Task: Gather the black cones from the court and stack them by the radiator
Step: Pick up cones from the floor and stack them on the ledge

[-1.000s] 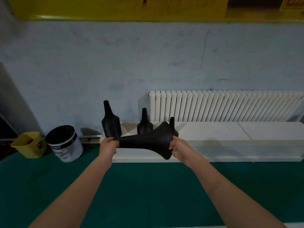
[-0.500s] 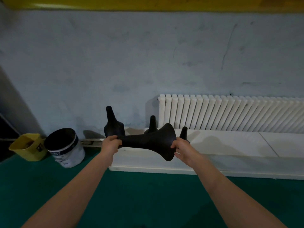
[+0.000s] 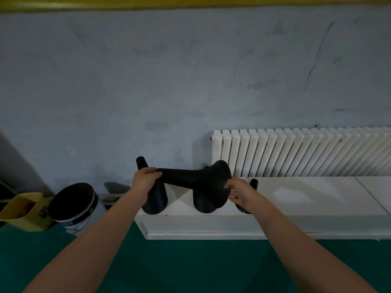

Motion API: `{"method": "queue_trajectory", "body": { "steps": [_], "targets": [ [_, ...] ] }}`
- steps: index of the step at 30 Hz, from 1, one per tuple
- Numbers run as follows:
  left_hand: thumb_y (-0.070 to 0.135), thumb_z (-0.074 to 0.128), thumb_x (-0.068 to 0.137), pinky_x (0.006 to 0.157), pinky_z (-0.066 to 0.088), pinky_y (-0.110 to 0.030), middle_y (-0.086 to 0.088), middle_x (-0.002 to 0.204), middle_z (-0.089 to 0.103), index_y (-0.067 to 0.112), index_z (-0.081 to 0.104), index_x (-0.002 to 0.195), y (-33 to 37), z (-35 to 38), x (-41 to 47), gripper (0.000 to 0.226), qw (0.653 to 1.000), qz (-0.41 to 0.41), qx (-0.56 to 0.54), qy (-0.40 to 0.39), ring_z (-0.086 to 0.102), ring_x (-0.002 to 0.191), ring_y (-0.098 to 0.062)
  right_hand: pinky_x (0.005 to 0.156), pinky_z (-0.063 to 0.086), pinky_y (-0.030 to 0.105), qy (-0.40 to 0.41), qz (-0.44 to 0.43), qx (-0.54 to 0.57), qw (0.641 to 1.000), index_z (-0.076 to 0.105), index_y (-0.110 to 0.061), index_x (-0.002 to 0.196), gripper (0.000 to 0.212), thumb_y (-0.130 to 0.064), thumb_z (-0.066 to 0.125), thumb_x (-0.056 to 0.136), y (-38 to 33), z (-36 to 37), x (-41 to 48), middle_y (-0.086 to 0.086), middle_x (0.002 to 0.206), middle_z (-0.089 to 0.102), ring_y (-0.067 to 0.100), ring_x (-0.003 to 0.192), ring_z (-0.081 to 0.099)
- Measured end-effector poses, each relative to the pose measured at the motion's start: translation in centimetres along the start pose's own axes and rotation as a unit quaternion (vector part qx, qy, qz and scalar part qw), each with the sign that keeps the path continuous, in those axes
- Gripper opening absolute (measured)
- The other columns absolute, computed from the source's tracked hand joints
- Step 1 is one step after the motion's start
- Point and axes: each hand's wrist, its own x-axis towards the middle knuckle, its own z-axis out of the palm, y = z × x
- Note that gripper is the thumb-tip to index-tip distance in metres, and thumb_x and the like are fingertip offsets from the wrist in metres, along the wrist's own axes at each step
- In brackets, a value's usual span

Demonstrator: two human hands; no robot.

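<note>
Head cam: cone (image 3: 196,182) held sideways above ledge (image 3: 306,193), just left of radiator (image 3: 296,153); left hand (image 3: 146,178) grips narrow tip, right hand (image 3: 239,192) pinches flared rim. Behind left hand stands upright cone (image 3: 156,200).

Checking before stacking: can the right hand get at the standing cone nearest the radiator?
Likely yes for reach: the standing cone is on the ledge right behind the right hand, nothing between. But that hand grips the base of the carried cone.

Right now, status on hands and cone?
Left hand grips tip of held cone, right hand its base. Cone sideways over ledge. Three standing cones beneath.
</note>
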Motion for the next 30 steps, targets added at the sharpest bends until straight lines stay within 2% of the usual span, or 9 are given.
{"method": "queue_trajectory", "body": {
  "steps": [5, 9, 11, 13, 16, 19, 22, 27, 30],
  "targets": [
    [0.019, 0.068, 0.087, 0.102, 0.045, -0.042, -0.015, 0.120, 0.062, 0.004, 0.059, 0.125, 1.9, 1.9, 4.3, 0.042, 0.997, 0.043, 0.062, 0.016, 0.059, 0.109, -0.031, 0.071, 0.046, 0.029, -0.013, 0.031, -0.004, 0.999, 0.060, -0.009, 0.107, 0.026, -0.006, 0.057, 0.082, -1.7, 0.0, 5.5, 0.013, 0.111, 0.058, 0.027, 0.103, 0.055],
    [0.020, 0.071, 0.084, 0.102, 0.045, -0.040, -0.016, 0.120, 0.062, 0.002, 0.059, 0.122, 3.8, 4.1, 8.0, 0.043, 0.993, 0.059, 0.096, 0.039, 0.059, 0.110, -0.031, 0.089, 0.050, 0.035, -0.021, 0.050, 0.006, 0.999, 0.056, -0.003, 0.119, 0.040, -0.006, 0.060, 0.079, -3.0, -0.5, 10.9, 0.016, 0.119, 0.056, 0.032, 0.113, 0.054],
    [0.019, 0.071, 0.084, 0.100, 0.046, -0.040, -0.016, 0.119, 0.063, 0.002, 0.060, 0.120, 4.9, 5.4, 9.9, 0.041, 0.990, 0.061, 0.117, 0.042, 0.060, 0.108, -0.031, 0.094, 0.049, 0.038, -0.025, 0.059, 0.005, 0.998, 0.056, -0.001, 0.118, 0.040, -0.006, 0.060, 0.078, -3.5, -0.8, 13.8, 0.018, 0.117, 0.058, 0.032, 0.110, 0.057],
    [0.021, 0.071, 0.084, 0.095, 0.048, -0.038, -0.015, 0.117, 0.064, 0.004, 0.061, 0.117, 5.8, 6.7, 12.0, 0.039, 0.986, 0.066, 0.147, 0.047, 0.061, 0.105, -0.031, 0.089, 0.051, 0.038, -0.028, 0.073, 0.008, 0.997, 0.056, 0.001, 0.120, 0.043, -0.005, 0.060, 0.078, -4.2, -1.2, 16.9, 0.018, 0.115, 0.059, 0.032, 0.104, 0.058],
    [0.022, 0.074, 0.082, 0.090, 0.049, -0.037, -0.015, 0.114, 0.065, 0.005, 0.062, 0.111, 6.2, 8.1, 14.7, 0.036, 0.982, 0.055, 0.171, 0.055, 0.063, 0.101, -0.032, 0.071, 0.052, 0.032, -0.049, 0.097, 0.021, 0.994, 0.055, 0.001, 0.118, 0.043, -0.005, 0.060, 0.075, -4.2, -1.4, 20.2, 0.017, 0.105, 0.061, 0.027, 0.090, 0.060],
    [0.024, 0.074, 0.081, 0.095, 0.048, -0.038, -0.015, 0.116, 0.065, 0.005, 0.064, 0.113, 6.1, 9.7, 16.6, 0.039, 0.977, 0.055, 0.198, 0.051, 0.062, 0.103, -0.030, 0.077, 0.052, 0.033, -0.043, 0.120, 0.002, 0.992, 0.057, -0.001, 0.114, 0.037, -0.007, 0.060, 0.078, -3.6, -1.6, 23.2, 0.020, 0.111, 0.060, 0.030, 0.099, 0.060],
    [0.023, 0.072, 0.083, 0.090, 0.043, -0.027, -0.011, 0.117, 0.065, 0.003, 0.065, 0.115, 5.7, 11.5, 18.0, 0.038, 0.970, 0.066, 0.229, 0.044, 0.060, 0.107, -0.026, 0.080, 0.050, 0.033, -0.030, 0.136, -0.021, 0.990, 0.056, -0.002, 0.115, 0.035, -0.011, 0.061, 0.081, -2.6, -1.8, 25.6, 0.020, 0.111, 0.058, 0.032, 0.105, 0.058],
    [0.032, 0.073, 0.081, 0.083, 0.044, -0.026, -0.004, 0.111, 0.064, 0.009, 0.065, 0.113, 5.1, 14.2, 21.0, 0.040, 0.958, 0.051, 0.283, 0.019, 0.061, 0.102, -0.022, 0.059, 0.041, 0.028, -0.032, 0.177, -0.026, 0.983, 0.049, -0.008, 0.085, 0.005, -0.005, 0.052, 0.083, -1.7, -2.3, 28.8, 0.009, 0.068, 0.038, 0.019, 0.060, 0.039],
    [0.031, 0.073, 0.081, 0.079, 0.039, -0.023, -0.005, 0.108, 0.065, 0.009, 0.065, 0.110, 5.2, 15.4, 22.9, 0.038, 0.951, 0.049, 0.304, 0.009, 0.060, 0.100, -0.020, 0.076, 0.050, 0.033, -0.008, 0.189, 0.012, 0.982, 0.052, -0.008, 0.095, 0.017, -0.004, 0.057, 0.080, -1.2, -2.4, 31.1, 0.011, 0.082, 0.045, 0.022, 0.074, 0.047]
  ]
}}
